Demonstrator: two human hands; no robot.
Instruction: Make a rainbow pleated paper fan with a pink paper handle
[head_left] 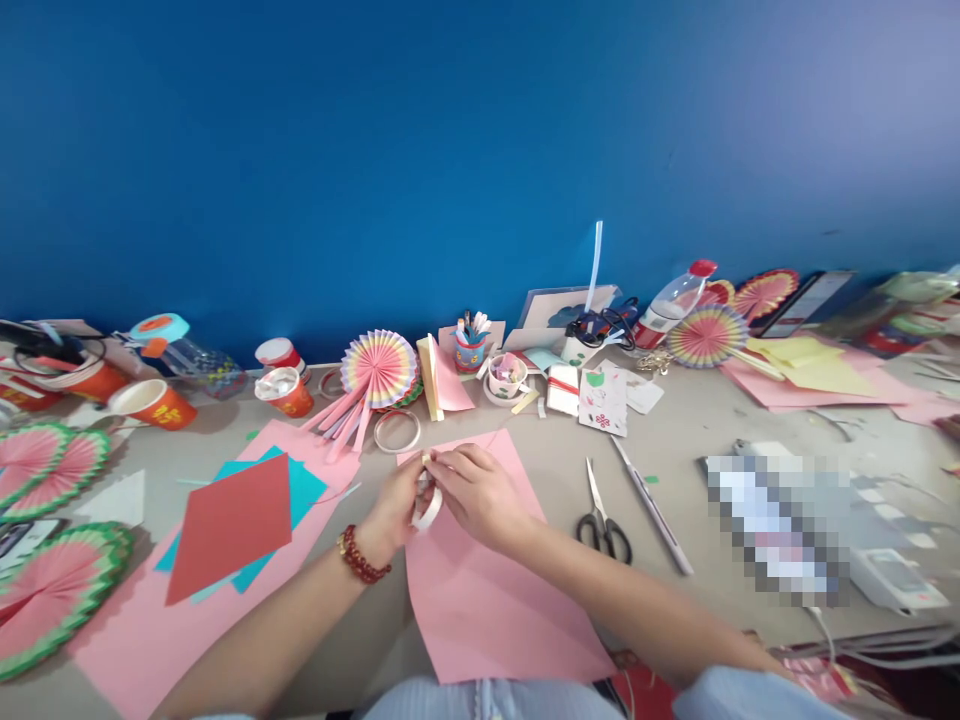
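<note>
My left hand [394,510], with a red bead bracelet at the wrist, is closed around a white roll of tape [427,510]. My right hand [480,492] meets it from the other side, fingertips pinched together at the roll's top edge; whether they grip the tape's end is hidden. Both hands are over a pink sheet of paper [502,600] lying flat on the table. To the right of it lie black-handled scissors [600,520] with closed blades, and a long grey cutter or pen-like tool [652,505].
Left, red paper [232,520] and blue paper [304,490] lie on another pink sheet. Folded paper fans [379,370], paper cups [285,390], a plastic bottle [671,305] and a tape ring [397,432] line the back. A phone [772,530] with a cable lies right.
</note>
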